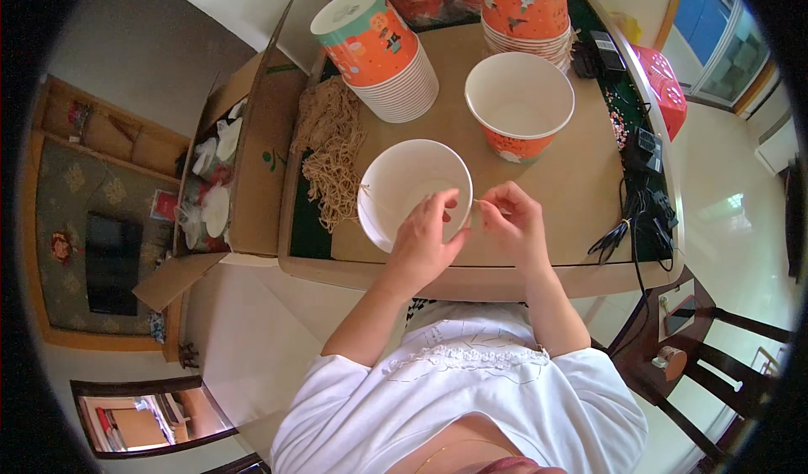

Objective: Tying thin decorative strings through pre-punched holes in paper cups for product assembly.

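A white paper bucket (404, 183) stands tilted at the table's near edge, its mouth facing up. A small loop of tan twine (364, 189) shows at the left side of its rim. My left hand (427, 237) reaches over the bucket's near right side, fingers bent and thumb apart, with nothing visible between them. Just right of the rim, my right hand (512, 220) is closed in a pinch on a short end of tan string (477, 203). A tangled heap of tan string (331, 158) lies left of the bucket.
Behind stand another orange-and-white bucket (519, 108), a leaning stack of buckets (379, 57) and an upright stack (526, 11). An open cardboard box (257, 154) is at the left. Black cables and adapters (644, 171) line the right edge of the table.
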Action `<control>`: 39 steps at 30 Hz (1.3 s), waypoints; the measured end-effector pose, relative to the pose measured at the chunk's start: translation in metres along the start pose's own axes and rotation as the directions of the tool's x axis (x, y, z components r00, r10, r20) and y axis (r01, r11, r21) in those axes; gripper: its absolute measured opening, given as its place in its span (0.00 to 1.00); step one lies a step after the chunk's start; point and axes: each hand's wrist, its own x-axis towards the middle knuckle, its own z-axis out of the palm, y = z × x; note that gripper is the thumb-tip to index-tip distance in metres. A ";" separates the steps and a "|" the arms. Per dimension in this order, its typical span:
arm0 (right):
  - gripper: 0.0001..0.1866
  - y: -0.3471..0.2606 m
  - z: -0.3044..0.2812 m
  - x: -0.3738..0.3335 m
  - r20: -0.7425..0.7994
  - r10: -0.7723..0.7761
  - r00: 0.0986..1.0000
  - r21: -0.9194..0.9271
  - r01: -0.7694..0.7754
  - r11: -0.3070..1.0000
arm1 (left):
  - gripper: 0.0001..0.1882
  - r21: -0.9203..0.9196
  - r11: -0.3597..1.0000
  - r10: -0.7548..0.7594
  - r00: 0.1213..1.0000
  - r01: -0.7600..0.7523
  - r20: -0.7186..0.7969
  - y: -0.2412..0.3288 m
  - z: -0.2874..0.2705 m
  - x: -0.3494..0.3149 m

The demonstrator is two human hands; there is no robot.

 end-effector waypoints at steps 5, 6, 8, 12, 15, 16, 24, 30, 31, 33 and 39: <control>0.05 0.009 0.007 0.002 0.082 -0.067 0.994 -0.073 0.073 0.995 | 0.12 -0.085 0.978 -0.178 0.977 0.189 0.120 -0.005 -0.009 0.001; 0.05 0.008 0.009 0.002 0.088 -0.057 0.995 -0.097 0.065 0.993 | 0.11 -0.100 0.975 -0.187 0.977 0.197 0.103 -0.003 -0.011 0.002; 0.05 0.002 0.012 0.002 0.083 -0.088 0.993 -0.106 0.097 0.990 | 0.10 -0.100 0.963 -0.238 0.963 0.251 0.123 0.001 -0.016 0.003; 0.06 -0.004 0.017 0.003 0.068 -0.150 0.986 -0.186 0.161 0.969 | 0.13 -0.137 0.959 -0.232 0.964 0.249 0.131 0.000 -0.017 0.002; 0.06 -0.004 0.018 0.004 0.055 -0.152 0.987 -0.213 0.160 0.964 | 0.16 -0.162 0.963 -0.196 0.973 0.215 0.123 -0.001 -0.017 0.002; 0.06 -0.006 0.018 0.004 0.054 -0.153 0.987 -0.214 0.161 0.964 | 0.16 -0.175 0.960 -0.198 0.971 0.220 0.136 -0.001 -0.017 0.002; 0.06 -0.016 0.020 0.003 0.057 -0.142 0.988 -0.299 0.153 0.942 | 0.16 -0.159 0.970 -0.159 0.976 0.182 0.149 0.000 -0.019 0.002; 0.05 -0.015 0.015 0.004 0.053 -0.155 0.986 -0.303 0.164 0.939 | 0.13 -0.215 0.963 -0.125 0.974 0.165 0.189 0.003 -0.020 0.005; 0.05 -0.016 0.014 0.005 0.055 -0.156 0.986 -0.303 0.165 0.939 | 0.12 -0.209 0.969 -0.097 0.979 0.135 0.181 0.001 -0.020 0.006; 0.05 -0.017 0.011 0.005 0.067 -0.139 0.988 -0.337 0.153 0.929 | 0.11 -0.167 0.978 -0.091 0.979 0.123 0.184 0.001 -0.019 0.008; 0.04 -0.023 0.004 0.005 0.076 -0.053 0.996 -0.351 0.077 0.933 | 0.05 -0.059 0.997 -0.035 0.984 0.045 0.173 0.001 -0.012 0.016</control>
